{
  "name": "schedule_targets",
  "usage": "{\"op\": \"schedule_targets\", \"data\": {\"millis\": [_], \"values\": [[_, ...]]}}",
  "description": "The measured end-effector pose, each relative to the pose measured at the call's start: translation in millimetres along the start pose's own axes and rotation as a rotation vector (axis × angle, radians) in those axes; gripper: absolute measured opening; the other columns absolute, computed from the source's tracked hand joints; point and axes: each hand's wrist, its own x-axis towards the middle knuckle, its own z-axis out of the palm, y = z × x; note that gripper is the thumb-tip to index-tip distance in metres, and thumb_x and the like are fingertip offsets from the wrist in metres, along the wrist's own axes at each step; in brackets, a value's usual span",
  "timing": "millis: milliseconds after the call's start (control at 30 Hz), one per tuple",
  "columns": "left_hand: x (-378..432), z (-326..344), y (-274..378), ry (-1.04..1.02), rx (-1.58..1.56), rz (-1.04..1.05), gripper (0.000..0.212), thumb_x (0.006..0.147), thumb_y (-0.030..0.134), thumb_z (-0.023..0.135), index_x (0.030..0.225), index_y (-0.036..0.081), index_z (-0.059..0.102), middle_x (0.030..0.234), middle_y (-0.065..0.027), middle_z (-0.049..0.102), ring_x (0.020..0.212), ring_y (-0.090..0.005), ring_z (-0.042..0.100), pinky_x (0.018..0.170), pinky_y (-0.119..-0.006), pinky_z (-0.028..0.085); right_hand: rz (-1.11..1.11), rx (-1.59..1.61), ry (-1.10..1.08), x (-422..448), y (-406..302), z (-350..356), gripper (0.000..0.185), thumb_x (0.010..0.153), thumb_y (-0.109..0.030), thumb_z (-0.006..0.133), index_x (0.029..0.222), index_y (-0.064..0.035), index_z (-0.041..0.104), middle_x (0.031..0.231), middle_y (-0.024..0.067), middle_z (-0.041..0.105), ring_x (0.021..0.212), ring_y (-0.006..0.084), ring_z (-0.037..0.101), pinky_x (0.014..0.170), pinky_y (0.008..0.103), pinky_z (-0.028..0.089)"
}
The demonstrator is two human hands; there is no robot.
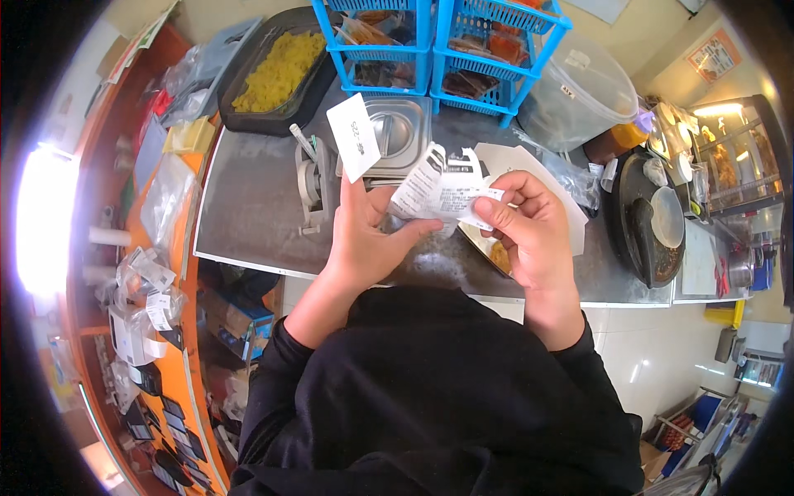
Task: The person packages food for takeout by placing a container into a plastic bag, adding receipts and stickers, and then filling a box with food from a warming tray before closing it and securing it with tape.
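Note:
Between the thumb and fingers of my right hand (pixel 527 226), I pinch one end of a curled printed paper receipt (pixel 428 192). My left hand (pixel 366 239) has its thumb stretched to the receipt's lower edge, with its other fingers partly behind the paper. A white card (pixel 353 137) with handwriting stands up from my left fingertips. Below the hands is a dark metal worktop (pixel 260 204). Behind the card sits a steel container with a lid (pixel 403 127). A tape dispenser (pixel 312 180) is left of it. An open paper box (pixel 567 226) with food lies partly hidden behind my right hand.
A black tray (pixel 232 118) of yellow food stands at the back left. Blue plastic racks (pixel 437 56) hold packed goods. Right of them are a clear plastic tub (pixel 583 87) and a stone mortar (pixel 626 229). An orange counter (pixel 177 322) with bags and devices runs along the left.

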Motion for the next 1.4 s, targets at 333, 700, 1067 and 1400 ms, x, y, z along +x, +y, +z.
{"op": "schedule_targets", "data": {"millis": [333,700,1067,1400], "values": [[-8,-9,12,-0.092,0.815,0.328,0.087,0.064,-0.004,0.067,0.139,0.001,0.023,0.089,-0.0108,0.065,0.083,-0.0301,0.062,0.079,-0.038,0.049,0.489,0.204,-0.018,-2,0,-12,0.018,0.079,-0.006,0.070,0.092,-0.0094,0.058,0.083,0.0012,0.065,0.068,0.0077,0.059,0.056,0.0199,0.047],[-1,-11,12,-0.079,0.875,0.723,0.072,0.064,-0.009,0.063,0.131,0.000,0.038,0.088,-0.0127,0.063,0.080,-0.0296,0.061,0.078,-0.037,0.048,0.658,0.095,-0.020,1,-31,-24,0.019,0.079,-0.006,0.070,0.093,-0.0086,0.058,0.086,0.0027,0.064,0.068,0.0083,0.059,0.058,0.0204,0.048],[-4,-10,12,0.101,-0.047,-0.199,0.066,0.078,-0.012,0.061,0.129,-0.001,0.022,0.098,-0.0194,0.064,0.091,-0.0207,0.064,0.078,-0.029,0.052,0.342,-0.020,-0.165,-2,-46,-32,0.017,0.080,-0.004,0.068,0.093,-0.0077,0.058,0.085,-0.0004,0.063,0.076,0.0069,0.060,0.063,0.0202,0.048],[-15,-4,20,0.076,-0.122,-0.146,0.079,0.079,-0.016,0.053,0.138,0.002,0.004,0.111,-0.0225,0.056,0.101,-0.0247,0.060,0.084,-0.033,0.050,-0.266,-0.482,0.113,15,-69,-87,0.018,0.079,-0.004,0.068,0.095,-0.0050,0.059,0.082,-0.0003,0.060,0.076,0.0064,0.056,0.069,0.0202,0.044]]}}
